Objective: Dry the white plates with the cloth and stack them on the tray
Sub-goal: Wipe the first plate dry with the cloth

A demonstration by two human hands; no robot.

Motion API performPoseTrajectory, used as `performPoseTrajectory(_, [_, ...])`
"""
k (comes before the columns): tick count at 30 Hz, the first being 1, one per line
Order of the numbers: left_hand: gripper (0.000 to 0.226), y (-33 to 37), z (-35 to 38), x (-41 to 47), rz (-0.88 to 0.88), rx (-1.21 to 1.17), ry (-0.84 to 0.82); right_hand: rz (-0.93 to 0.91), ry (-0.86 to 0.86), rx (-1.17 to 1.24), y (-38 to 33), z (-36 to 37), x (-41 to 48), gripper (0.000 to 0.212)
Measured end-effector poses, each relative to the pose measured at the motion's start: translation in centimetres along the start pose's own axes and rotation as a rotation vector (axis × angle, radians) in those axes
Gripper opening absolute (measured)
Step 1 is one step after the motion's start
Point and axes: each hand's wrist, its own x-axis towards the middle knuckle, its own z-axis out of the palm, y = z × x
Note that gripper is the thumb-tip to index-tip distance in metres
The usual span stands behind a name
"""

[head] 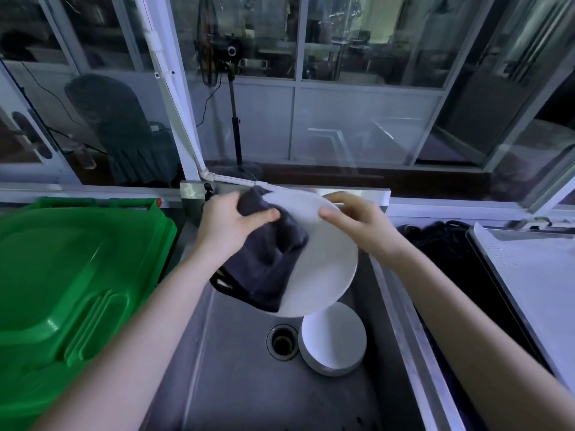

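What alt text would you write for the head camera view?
A left hand grips a dark cloth against a white plate held at its rim by the right hand, over a steel sink. More white plates are stacked by the drain; a green bin stands left, a tray right.

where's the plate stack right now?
Head view: the stack of white plates sits on the floor of the sink, lower centre, just right of the drain and under the held plate with the dark cloth on it.
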Motion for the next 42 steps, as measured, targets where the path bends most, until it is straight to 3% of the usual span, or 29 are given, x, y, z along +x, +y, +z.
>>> performPoseTrajectory(2, [0.031, 1.2, 0.3, 0.1, 0.131, 0.075, -0.154, -0.040, -0.101, -0.307, -0.5, 0.7, 1.0, 0.035])
performPoseTrajectory(6, [0.035, 1.1, 0.6, -0.5, 0.114, 0.033, -0.174, -0.150, 0.009, -0.403, -0.6, 2.0, 0.7, 0.046])
performPoseTrajectory(9, [0.035, -0.3, 0.5, -1.3, 0.012, -0.043, -0.055, -0.081, 0.113, -0.212, 0.2, 1.9, 0.1, 0.055])
performPoseTrajectory(13, [0.017, -2.1, 1.8, -3.7, -0.373, -0.401, 0.235, 0.143, 0.391, 0.216, 1.1, 3.7, -1.6, 0.062])
performPoseTrajectory(15, [0.023, -2.6, 3.1, -4.8, -0.592, -0.528, 0.319, 0.320, 0.607, 0.441, 1.6, 5.8, -2.2, 0.063])
performPoseTrajectory(17, [0.026, -3.3, 3.8, -5.3, -0.683, -0.548, 0.342, 0.389, 0.637, 0.484, 2.2, 6.9, -2.5, 0.052])
performPoseTrajectory(20, [0.021, -3.9, 2.6, -4.6, -0.595, -0.520, 0.313, 0.282, 0.379, 0.374, 2.1, 5.2, -2.5, 0.053])
performPoseTrajectory(22, [0.014, -3.7, 1.3, -3.9, -0.377, -0.380, 0.221, 0.175, 0.218, 0.267, 1.2, 2.9, -1.6, 0.044])
performPoseTrajectory(24, [0.018, -2.4, 0.3, -3.1, -0.121, -0.132, 0.011, 0.057, 0.000, 0.083, -0.4, 1.4, -0.1, 0.015])
performPoseTrajectory(27, [0.022, 0.0, 0.1, -2.1, 0.114, 0.117, -0.256, -0.067, -0.198, -0.320, -1.8, 2.5, 1.1, 0.018])
performPoseTrajectory(30, [0.029, 0.1, 0.4, -1.8, 0.115, 0.096, -0.259, -0.158, -0.118, -0.384, -1.6, 3.5, 0.8, 0.027])
performPoseTrajectory(34, [0.025, -1.6, 0.9, -2.6, 0.016, 0.043, -0.273, -0.109, -0.141, -0.444, -0.9, 4.4, 0.1, 0.032])
performPoseTrajectory(38, [0.025, -2.0, 0.7, -2.6, 0.005, 0.035, -0.242, -0.173, -0.046, -0.386, -0.7, 4.6, -0.3, 0.042])
performPoseTrajectory(40, [0.022, -2.4, 0.5, -2.5, -0.040, -0.035, -0.109, -0.106, 0.069, -0.335, -0.3, 3.9, -0.3, 0.049])
performPoseTrajectory(42, [0.015, -2.9, 0.9, -3.0, -0.200, -0.244, 0.120, 0.004, 0.283, -0.169, 0.4, 3.9, -0.6, 0.052])
